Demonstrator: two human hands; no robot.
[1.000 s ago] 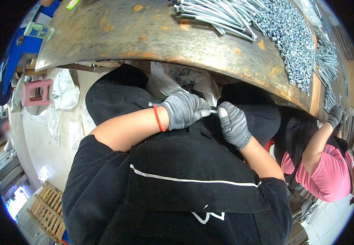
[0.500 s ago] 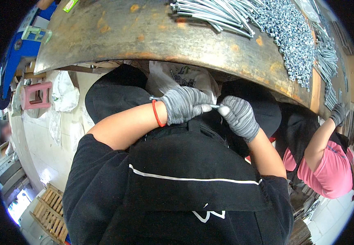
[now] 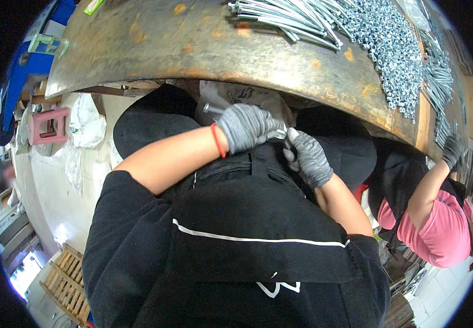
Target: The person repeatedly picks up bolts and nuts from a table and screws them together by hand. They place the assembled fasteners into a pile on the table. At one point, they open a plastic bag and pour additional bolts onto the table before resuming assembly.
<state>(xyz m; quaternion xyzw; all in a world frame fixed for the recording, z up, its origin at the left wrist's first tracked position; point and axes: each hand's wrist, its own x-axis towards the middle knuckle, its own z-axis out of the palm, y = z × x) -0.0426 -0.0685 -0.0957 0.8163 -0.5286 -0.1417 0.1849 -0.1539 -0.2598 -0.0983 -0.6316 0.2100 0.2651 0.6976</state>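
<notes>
My left hand (image 3: 247, 129), in a grey striped knit glove, is closed round a long silver bolt (image 3: 213, 109). The bolt's head end sticks out past the wrist side of the hand, blurred by motion. A bright metal end shows at the fingertips. Right beside that end, the bent fingers and thumb of my right hand (image 3: 308, 157), gloved alike, are drawn together; whatever they grip is hidden. Both hands are above my lap, just short of the table edge. Beneath them a white plastic sack (image 3: 269, 100) lies between my knees, partly covered by the left hand.
On the worn metal table (image 3: 154, 49) lie a pile of long bolts (image 3: 288, 19), a heap of small nuts (image 3: 392, 57) and, farther right, more bolts (image 3: 437, 82). A co-worker in a pink shirt (image 3: 436, 229) sits at right. A pink stool (image 3: 49, 126) stands on the left floor.
My left hand has shifted slightly away from me, and the bolt's head end now sticks out farther behind it. My right hand has moved a little left, its fingers turned at the bolt's end.
</notes>
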